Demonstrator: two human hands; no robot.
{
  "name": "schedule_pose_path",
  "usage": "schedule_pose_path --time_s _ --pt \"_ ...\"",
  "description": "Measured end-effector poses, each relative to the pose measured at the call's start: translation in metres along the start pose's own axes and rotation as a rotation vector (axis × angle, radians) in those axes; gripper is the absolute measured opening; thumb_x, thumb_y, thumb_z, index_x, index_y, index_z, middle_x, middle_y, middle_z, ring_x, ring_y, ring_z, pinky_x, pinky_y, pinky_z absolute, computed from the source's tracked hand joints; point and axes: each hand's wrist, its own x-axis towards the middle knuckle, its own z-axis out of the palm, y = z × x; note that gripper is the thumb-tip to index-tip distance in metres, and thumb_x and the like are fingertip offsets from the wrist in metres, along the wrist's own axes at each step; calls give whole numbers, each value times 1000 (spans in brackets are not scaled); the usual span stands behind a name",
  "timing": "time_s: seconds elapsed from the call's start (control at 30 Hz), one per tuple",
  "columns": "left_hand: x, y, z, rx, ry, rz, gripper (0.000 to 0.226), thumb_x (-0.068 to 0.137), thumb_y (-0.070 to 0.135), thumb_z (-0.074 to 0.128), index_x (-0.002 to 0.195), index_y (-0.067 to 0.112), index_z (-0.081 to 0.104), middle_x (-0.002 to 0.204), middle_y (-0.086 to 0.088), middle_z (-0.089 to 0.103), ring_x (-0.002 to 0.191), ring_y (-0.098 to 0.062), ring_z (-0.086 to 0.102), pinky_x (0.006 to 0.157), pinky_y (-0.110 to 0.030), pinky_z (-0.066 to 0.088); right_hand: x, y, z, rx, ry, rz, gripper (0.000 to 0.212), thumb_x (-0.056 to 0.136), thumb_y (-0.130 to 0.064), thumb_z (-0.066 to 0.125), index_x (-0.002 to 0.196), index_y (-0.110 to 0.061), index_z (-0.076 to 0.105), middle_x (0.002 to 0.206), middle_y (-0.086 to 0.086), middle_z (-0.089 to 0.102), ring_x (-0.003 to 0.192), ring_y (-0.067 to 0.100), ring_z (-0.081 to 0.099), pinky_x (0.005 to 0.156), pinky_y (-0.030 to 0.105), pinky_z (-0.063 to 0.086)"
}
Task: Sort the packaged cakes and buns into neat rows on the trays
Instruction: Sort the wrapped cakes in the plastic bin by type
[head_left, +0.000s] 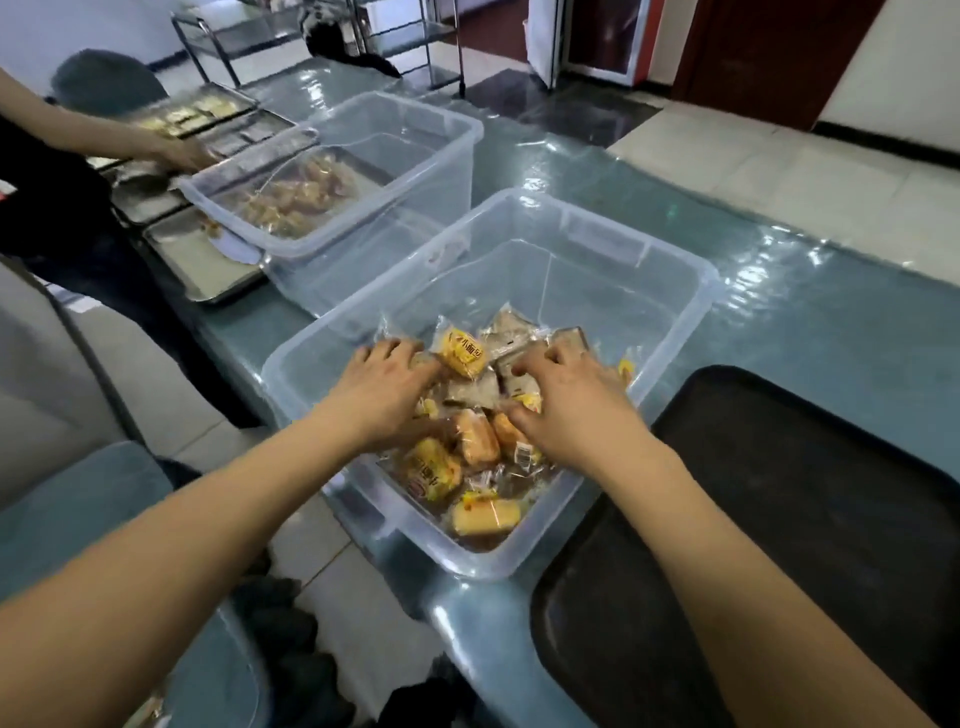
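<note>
A clear plastic bin (613, 221) stands on the table in front of me with several packaged cakes and buns piled in its near half. Yellow-wrapped buns (460, 353) lie among brown cake packets (475, 389). My left hand (384, 395) reaches in from the left, fingers and thumb curled around packets in the pile. My right hand (571, 410) is in from the right, pinching a brown cake packet between thumb and fingers. A black tray (779, 493) lies empty just right of the bin.
A second clear bin (395, 111) with buns sits farther along the blue-grey table (831, 338). Metal trays (208, 260) line its left edge, where another person's hand (176, 153) works. A blue chair (78, 509) is at my left.
</note>
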Motion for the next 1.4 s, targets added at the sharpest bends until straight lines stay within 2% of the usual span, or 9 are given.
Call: schedule_pose_path --time_s 0.17,0.33,0.6,0.67,0.8,1.03,1.17,1.23,1.4 --pt "52 -42 8 171 -83 186 94 81 73 59 156 34 19 167 -10 1 152 -40 2 121 -56 7 57 -39 26 -121 -481 319 113 76 -84 56 162 -27 10 167 14 18 147 45 28 117 64 27" --pt "84 -40 7 274 -164 354 118 65 79 69 157 40 6 167 -13 -1 151 -41 9 120 -59 15 85 -52 63 -176 -649 471 113 76 -76 64 161 -28 7 167 17 13 143 50 30 110 65 36" --pt "107 -33 -3 184 -263 390 129 69 61 82 155 45 -13 164 -7 -25 143 -41 33 104 -56 45 95 -43 65 -92 -579 573 101 78 -40 79 159 -26 22 166 22 5 131 43 50 102 49 52" --pt "115 -27 -5 146 -322 378 134 66 62 84 156 44 -13 165 -5 -25 146 -41 28 107 -55 43 97 -40 64 -79 -602 595 97 74 -47 81 155 -22 34 158 16 34 126 36 54 99 45 53" --pt "120 -20 11 153 -411 363 143 56 64 87 154 46 -16 164 -3 -26 148 -45 20 110 -61 38 94 -45 77 -100 -614 671 126 59 -71 83 159 -23 24 167 15 5 141 49 34 107 63 42" --pt "116 -33 7 205 -298 431 130 58 53 91 158 28 12 155 -14 29 124 -34 54 100 -48 51 96 -41 87 -89 -515 647 94 74 -52 84 149 -14 40 163 19 8 123 44 55 96 49 55" --pt "98 -43 1 207 -202 483 84 71 60 80 139 26 43 136 -8 43 105 -27 59 87 -43 56 96 -31 83 -60 -492 647 79 76 -43 84 140 -13 50 161 17 24 117 36 60 91 43 58" --pt "88 -50 -1 200 -197 510 78 76 65 72 140 33 41 137 -8 42 108 -28 56 87 -43 55 95 -28 81 -65 -489 646 79 73 -45 85 137 -14 53 158 17 31 115 34 61 91 41 58" --pt "64 -55 -6 271 -437 496 117 61 87 66 156 45 12 158 -3 23 136 -39 38 111 -55 36 95 -28 74 -46 -474 648 83 73 -43 84 144 -15 50 160 16 26 126 32 54 98 41 53"
